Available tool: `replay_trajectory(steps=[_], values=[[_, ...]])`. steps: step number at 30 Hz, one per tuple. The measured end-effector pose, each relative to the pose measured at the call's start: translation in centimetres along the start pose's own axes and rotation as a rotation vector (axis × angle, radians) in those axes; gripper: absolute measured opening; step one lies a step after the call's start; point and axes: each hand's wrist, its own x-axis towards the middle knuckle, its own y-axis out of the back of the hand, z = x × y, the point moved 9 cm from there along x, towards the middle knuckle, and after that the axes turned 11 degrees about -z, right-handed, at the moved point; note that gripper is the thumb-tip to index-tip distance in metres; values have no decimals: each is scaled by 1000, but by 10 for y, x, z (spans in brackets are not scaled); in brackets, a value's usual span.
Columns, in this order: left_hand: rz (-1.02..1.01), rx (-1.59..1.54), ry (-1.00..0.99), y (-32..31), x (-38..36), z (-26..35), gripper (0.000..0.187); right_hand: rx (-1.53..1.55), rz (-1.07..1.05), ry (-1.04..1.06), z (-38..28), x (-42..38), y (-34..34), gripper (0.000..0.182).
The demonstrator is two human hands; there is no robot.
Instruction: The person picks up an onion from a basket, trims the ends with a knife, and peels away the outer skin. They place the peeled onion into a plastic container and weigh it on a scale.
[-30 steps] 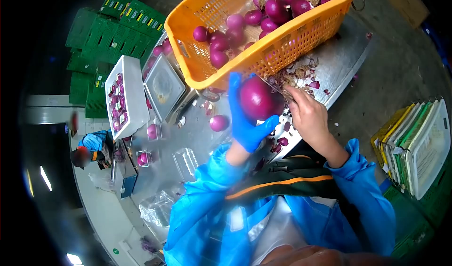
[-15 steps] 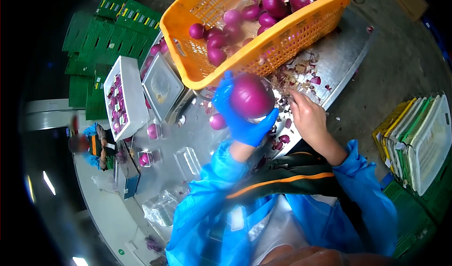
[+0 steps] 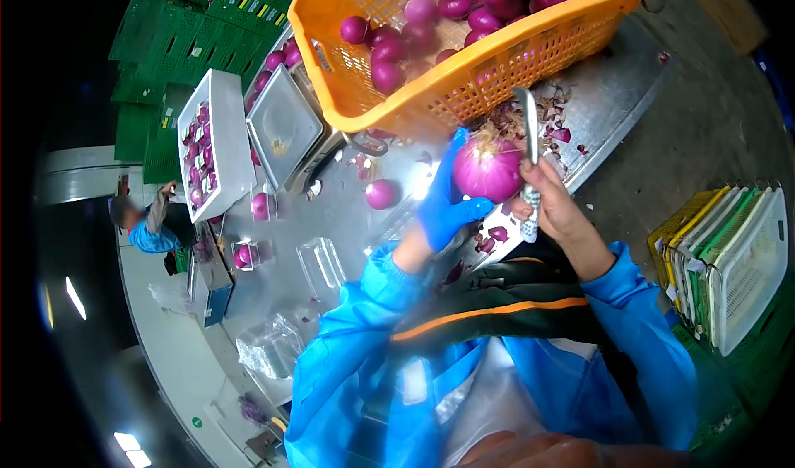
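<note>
While your orange basket (image 3: 464,87) runs off the top edge, so its onions cannot be fully counted, one metal table (image 3: 613,103) shows beneath it. You cup one red onion (image 3: 489,170) in your gloved left hand (image 3: 443,203), held above the table beside the basket. Your bare right hand (image 3: 555,207) is wrapped around one knife (image 3: 528,149), blade upright against the onion; its handle is mostly hidden.
</note>
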Motion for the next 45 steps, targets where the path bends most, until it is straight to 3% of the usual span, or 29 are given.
replay_trajectory(steps=[2,6,9,10,16,19,20,23,25,27,29,31,33,35,37,39,41,43,45], values=[[18,-135,9,-1,-3,-2,104,-17,-25,-16,13,3,7,41],[81,-118,52,15,-9,-5,98,-1407,181,351,-67,-14,-34,26],[93,-24,67,18,-15,-1,94,-1933,68,430,-70,-23,-66,34],[89,-26,71,13,-15,3,95,-1931,74,441,-69,-22,-65,42],[30,147,139,5,-18,10,101,-2038,83,521,-62,-17,-53,37],[-20,99,87,-2,-22,16,102,-2130,226,440,-57,-12,3,29],[-41,56,54,-4,-23,20,102,-2009,333,356,-64,-16,31,27],[6,286,0,8,-20,19,101,-1746,415,473,-79,-30,13,26],[50,275,-8,9,-12,9,100,-1531,348,403,-72,-22,-1,38],[70,273,-20,5,-13,7,99,-1181,189,118,-57,-9,-9,51],[3,444,22,2,-14,-2,100,-1496,158,324,-63,-10,-56,58],[1,501,19,4,-18,-1,100,-1546,258,274,-62,-4,-51,46],[52,447,-30,4,-24,14,100,-1316,374,175,-50,6,14,38],[80,296,25,11,-33,12,104,-1162,389,114,-43,2,38,28],[68,299,36,15,-38,3,109,-780,140,7,-6,-3,35,39],[54,362,103,5,-44,0,105,-359,58,-171,27,-13,2,48],[72,771,36,-3,-51,30,102,-426,-16,-100,34,-6,-5,54],[0,992,-61,-8,-61,52,88,-687,-7,-151,39,1,-15,53],[8,1050,-57,8,-80,56,79,-594,-146,-183,60,9,-24,45]])
